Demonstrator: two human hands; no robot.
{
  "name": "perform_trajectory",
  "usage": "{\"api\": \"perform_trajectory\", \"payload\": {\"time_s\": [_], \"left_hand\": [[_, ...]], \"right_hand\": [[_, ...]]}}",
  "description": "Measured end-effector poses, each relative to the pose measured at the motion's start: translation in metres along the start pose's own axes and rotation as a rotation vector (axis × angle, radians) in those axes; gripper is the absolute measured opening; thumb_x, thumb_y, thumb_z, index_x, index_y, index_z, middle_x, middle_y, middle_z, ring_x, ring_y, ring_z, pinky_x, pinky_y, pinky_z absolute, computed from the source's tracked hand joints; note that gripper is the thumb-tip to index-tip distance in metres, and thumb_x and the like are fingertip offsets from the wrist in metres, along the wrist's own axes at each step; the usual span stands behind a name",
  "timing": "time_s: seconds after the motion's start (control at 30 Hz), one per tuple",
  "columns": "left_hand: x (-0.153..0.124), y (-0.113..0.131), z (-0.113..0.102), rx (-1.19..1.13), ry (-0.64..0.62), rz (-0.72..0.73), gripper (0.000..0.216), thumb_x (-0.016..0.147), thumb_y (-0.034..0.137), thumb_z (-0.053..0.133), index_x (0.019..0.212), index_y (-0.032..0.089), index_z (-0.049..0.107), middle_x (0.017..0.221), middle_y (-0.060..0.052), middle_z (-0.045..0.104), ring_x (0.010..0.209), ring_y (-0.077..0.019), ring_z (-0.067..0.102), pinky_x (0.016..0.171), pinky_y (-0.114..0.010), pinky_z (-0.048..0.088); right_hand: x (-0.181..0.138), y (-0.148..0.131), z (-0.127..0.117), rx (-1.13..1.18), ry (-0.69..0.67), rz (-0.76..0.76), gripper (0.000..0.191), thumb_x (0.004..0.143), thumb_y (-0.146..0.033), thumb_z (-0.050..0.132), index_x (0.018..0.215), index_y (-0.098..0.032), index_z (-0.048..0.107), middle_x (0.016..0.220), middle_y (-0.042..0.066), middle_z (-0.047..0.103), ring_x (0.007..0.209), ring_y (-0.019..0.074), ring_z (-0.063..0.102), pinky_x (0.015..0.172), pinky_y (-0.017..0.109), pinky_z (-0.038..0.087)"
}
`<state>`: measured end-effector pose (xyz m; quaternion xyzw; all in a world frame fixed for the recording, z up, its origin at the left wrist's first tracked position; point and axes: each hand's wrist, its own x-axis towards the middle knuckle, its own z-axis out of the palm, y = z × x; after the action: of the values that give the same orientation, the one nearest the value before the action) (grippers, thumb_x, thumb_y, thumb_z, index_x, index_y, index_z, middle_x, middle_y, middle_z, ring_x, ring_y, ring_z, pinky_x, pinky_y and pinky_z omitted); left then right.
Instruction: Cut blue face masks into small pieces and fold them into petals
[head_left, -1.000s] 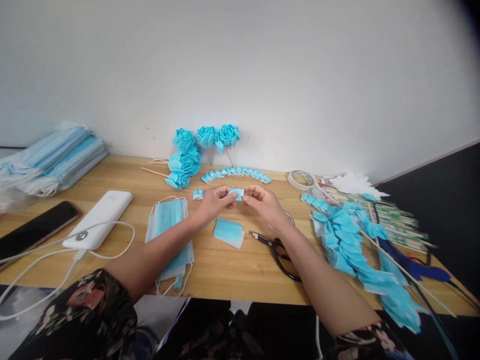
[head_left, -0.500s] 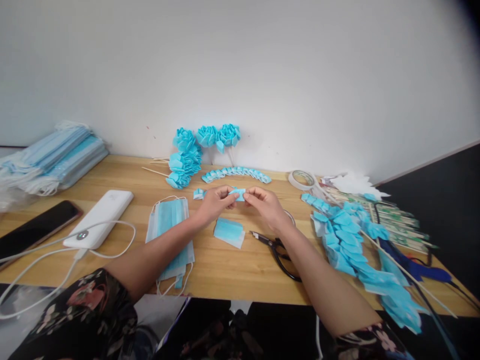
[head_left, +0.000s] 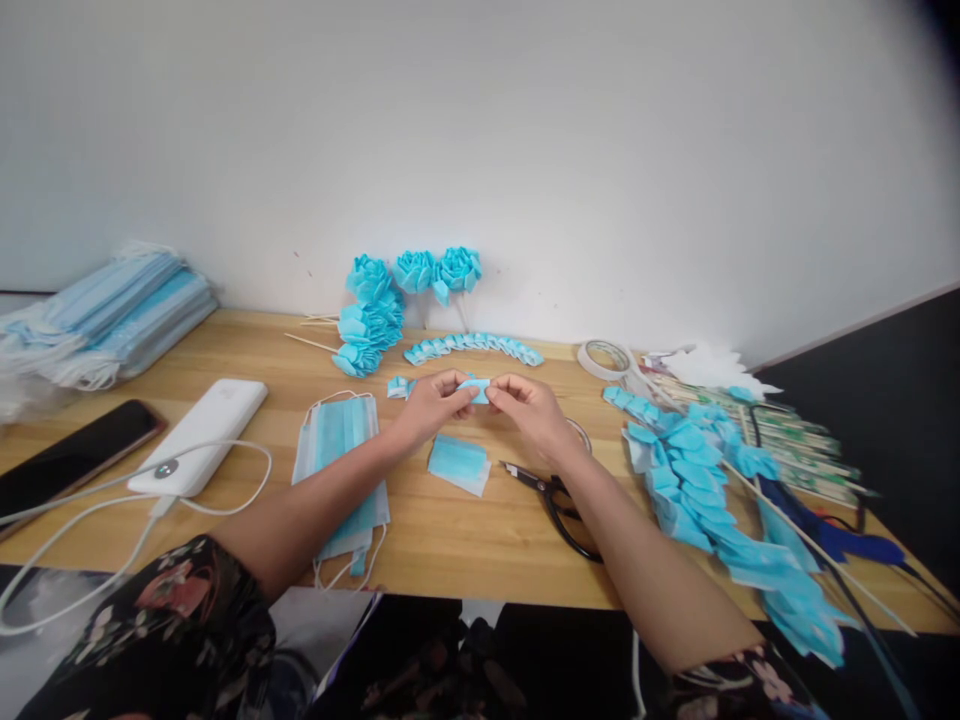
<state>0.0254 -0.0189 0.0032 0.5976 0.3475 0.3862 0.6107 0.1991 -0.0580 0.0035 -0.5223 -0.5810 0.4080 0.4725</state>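
Note:
My left hand (head_left: 431, 405) and my right hand (head_left: 532, 408) meet over the middle of the wooden table (head_left: 450, 530). Both pinch one small folded blue piece (head_left: 476, 389) between their fingertips. Just below it lie a few cut blue mask pieces (head_left: 458, 464). Black scissors (head_left: 553, 502) lie under my right wrist. A whole blue face mask (head_left: 339, 450) lies flat beneath my left forearm.
A row of folded blue petals (head_left: 472, 347) and blue mask roses (head_left: 414, 275) stand by the wall. A mask stack (head_left: 112, 315), a phone (head_left: 71, 457) and a white power bank (head_left: 201, 422) are at left. A tape roll (head_left: 604, 358), blue petal strips (head_left: 686, 470) and skewers (head_left: 795, 440) are at right.

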Motion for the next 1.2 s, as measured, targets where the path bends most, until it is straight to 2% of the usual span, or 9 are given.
{"api": "perform_trajectory", "payload": {"time_s": [0.2,0.37,0.47,0.57,0.7,0.8,0.9,1.0,1.2], "left_hand": [[0.001,0.0,0.0,0.029,0.004,0.001,0.035,0.071,0.048,0.072,0.076,0.015,0.059,0.061,0.001,0.062,0.056,-0.0104,0.056,0.061,-0.024,0.046],[-0.001,0.003,-0.001,0.096,-0.026,0.025,0.033,0.073,0.047,0.07,0.073,0.015,0.059,0.061,0.0,0.061,0.058,-0.011,0.056,0.061,-0.024,0.045],[-0.002,0.003,-0.002,0.115,-0.013,0.048,0.031,0.076,0.045,0.068,0.072,0.015,0.058,0.063,0.0,0.062,0.059,-0.0112,0.056,0.062,-0.025,0.045],[-0.002,0.002,-0.003,0.104,-0.003,0.039,0.028,0.077,0.043,0.068,0.075,0.015,0.06,0.064,-0.001,0.062,0.06,-0.0114,0.056,0.063,-0.025,0.044],[-0.002,0.001,-0.002,0.092,-0.008,0.059,0.028,0.076,0.041,0.067,0.077,0.015,0.06,0.064,-0.001,0.063,0.06,-0.0118,0.057,0.062,-0.026,0.043],[-0.003,0.001,-0.001,0.081,-0.005,0.062,0.029,0.075,0.042,0.069,0.076,0.015,0.059,0.063,-0.001,0.062,0.059,-0.0117,0.057,0.061,-0.025,0.044],[-0.002,0.001,-0.001,0.075,0.007,0.056,0.031,0.073,0.044,0.07,0.074,0.015,0.057,0.063,-0.001,0.062,0.059,-0.0119,0.057,0.06,-0.025,0.044],[-0.001,0.0,-0.002,0.068,0.008,0.06,0.033,0.071,0.045,0.071,0.072,0.015,0.056,0.062,-0.001,0.063,0.059,-0.0117,0.057,0.06,-0.025,0.044],[-0.001,-0.001,-0.001,0.053,-0.023,0.085,0.03,0.073,0.043,0.068,0.074,0.015,0.057,0.061,-0.001,0.062,0.057,-0.0107,0.056,0.059,-0.024,0.043]], "right_hand": [[-0.001,-0.003,-0.001,-0.004,-0.019,-0.04,0.029,0.086,-0.045,0.058,0.071,-0.02,0.061,0.07,-0.001,0.059,0.07,0.0142,0.055,0.07,0.027,0.045],[-0.001,0.001,0.001,-0.04,-0.004,-0.034,0.027,0.083,-0.044,0.063,0.074,-0.019,0.061,0.067,-0.003,0.056,0.062,0.0117,0.05,0.061,0.025,0.041],[0.004,-0.002,-0.003,-0.055,0.09,-0.078,0.024,0.083,-0.041,0.062,0.074,-0.019,0.062,0.068,-0.002,0.057,0.062,0.0118,0.05,0.06,0.026,0.041],[0.007,-0.017,-0.013,-0.155,0.174,-0.105,0.02,0.082,-0.036,0.06,0.072,-0.018,0.061,0.065,-0.002,0.057,0.06,0.0116,0.05,0.059,0.026,0.041],[-0.011,-0.044,-0.029,-0.458,0.014,-0.175,0.016,0.084,-0.029,0.057,0.075,-0.018,0.064,0.066,-0.001,0.063,0.06,0.0125,0.054,0.059,0.026,0.038],[-0.041,-0.049,-0.034,-0.71,-0.066,-0.176,0.013,0.086,-0.025,0.058,0.077,-0.02,0.067,0.068,-0.002,0.067,0.06,0.0132,0.057,0.058,0.026,0.036],[-0.07,-0.039,-0.034,-0.848,-0.143,-0.169,0.014,0.089,-0.02,0.056,0.086,-0.021,0.07,0.085,0.001,0.073,0.072,0.0159,0.064,0.065,0.027,0.041],[-0.089,-0.025,-0.03,-0.959,-0.168,-0.17,0.017,0.093,-0.023,0.053,0.09,-0.021,0.07,0.09,0.004,0.073,0.082,0.0192,0.066,0.068,0.028,0.044],[-0.093,-0.009,-0.02,-1.025,-0.127,-0.277,0.017,0.095,-0.025,0.053,0.093,-0.02,0.069,0.092,0.006,0.072,0.087,0.0211,0.067,0.074,0.031,0.048]]}}
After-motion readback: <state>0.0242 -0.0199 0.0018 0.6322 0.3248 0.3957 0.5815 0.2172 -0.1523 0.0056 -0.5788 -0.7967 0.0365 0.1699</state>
